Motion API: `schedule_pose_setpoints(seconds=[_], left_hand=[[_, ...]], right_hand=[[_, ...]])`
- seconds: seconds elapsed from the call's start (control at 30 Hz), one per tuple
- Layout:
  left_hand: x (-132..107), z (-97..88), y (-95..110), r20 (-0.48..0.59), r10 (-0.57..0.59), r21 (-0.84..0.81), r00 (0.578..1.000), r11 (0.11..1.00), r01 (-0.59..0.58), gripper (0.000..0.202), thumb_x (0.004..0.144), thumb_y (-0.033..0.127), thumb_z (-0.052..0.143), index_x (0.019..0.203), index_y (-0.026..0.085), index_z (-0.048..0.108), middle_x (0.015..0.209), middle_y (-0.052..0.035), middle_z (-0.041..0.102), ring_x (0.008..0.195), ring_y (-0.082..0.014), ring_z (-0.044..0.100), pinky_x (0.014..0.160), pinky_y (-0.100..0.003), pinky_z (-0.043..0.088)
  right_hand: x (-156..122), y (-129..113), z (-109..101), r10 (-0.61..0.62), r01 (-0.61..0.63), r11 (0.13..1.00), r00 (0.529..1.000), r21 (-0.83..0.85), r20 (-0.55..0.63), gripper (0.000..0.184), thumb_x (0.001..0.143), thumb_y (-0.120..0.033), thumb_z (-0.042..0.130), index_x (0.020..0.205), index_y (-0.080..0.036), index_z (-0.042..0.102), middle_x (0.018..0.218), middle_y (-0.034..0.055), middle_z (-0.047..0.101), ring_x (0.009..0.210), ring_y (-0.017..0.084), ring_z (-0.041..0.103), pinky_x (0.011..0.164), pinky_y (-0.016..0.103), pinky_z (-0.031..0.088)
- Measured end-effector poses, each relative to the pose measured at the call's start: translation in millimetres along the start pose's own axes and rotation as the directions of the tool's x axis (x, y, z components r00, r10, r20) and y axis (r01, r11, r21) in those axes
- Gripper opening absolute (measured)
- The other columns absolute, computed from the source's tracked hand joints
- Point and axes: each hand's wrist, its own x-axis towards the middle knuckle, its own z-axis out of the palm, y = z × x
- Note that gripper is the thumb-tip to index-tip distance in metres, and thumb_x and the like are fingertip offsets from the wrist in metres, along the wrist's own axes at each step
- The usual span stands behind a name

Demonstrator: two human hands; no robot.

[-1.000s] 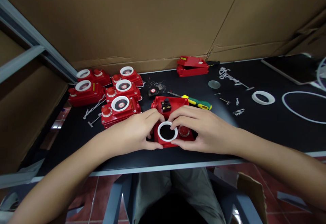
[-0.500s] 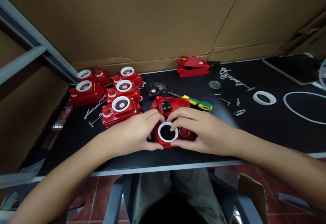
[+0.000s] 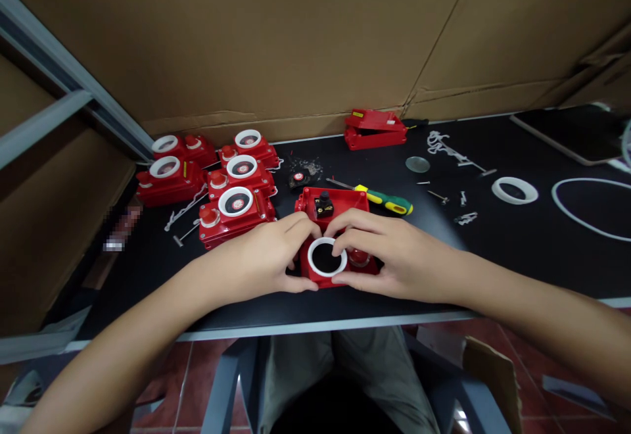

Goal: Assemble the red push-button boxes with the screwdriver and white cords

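In the head view, a red plastic cover (image 3: 323, 283) lies on the bench near its front edge, with a white ring (image 3: 310, 258) around its round black opening. My left hand (image 3: 276, 253) is closed on the cover's left side, its fingertips partly hidden. On the other side my right hand (image 3: 394, 254) curls thumb and fingers around the white ring. A red lamp dome (image 3: 359, 258) shows partly beneath that hand. Just behind the cover, touching or nearly so, is an open red box base (image 3: 352, 200) with a black switch block (image 3: 324, 205) inside.
Several assembled red boxes (image 3: 236, 217) stand at left. A green-yellow screwdriver (image 3: 389, 204) lies behind my right hand. Farther right are a clear disc (image 3: 417, 164), another white ring (image 3: 514, 191), screws (image 3: 438, 196) and a white hoop (image 3: 591, 223). Another red box (image 3: 375, 130) sits at the back.
The whole view has shifted very slightly. Both hands keep the same hold on the red cover and white ring.
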Motion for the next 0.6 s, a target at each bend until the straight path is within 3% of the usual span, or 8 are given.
schedule_pose_setpoints(seconds=[0.6], left_hand=[[-0.6, 0.8, 0.3, -0.002, -0.008, 0.023, 1.000, 1.000, 0.008, 0.047, 0.092, 0.028, 0.096, 0.124, 0.021, 0.062, 0.120, -0.0040, 0.072, 0.085, -0.0179, 0.074, 0.077, -0.031, 0.059]], right_hand=[[0.4, 0.4, 3.7, 0.005, -0.005, 1.000, 1.000, 0.003, -0.028, 0.021, 0.106, -0.036, 0.079, 0.116, -0.018, 0.072, 0.126, 0.0117, 0.075, 0.104, 0.022, 0.078, 0.087, 0.035, 0.064]])
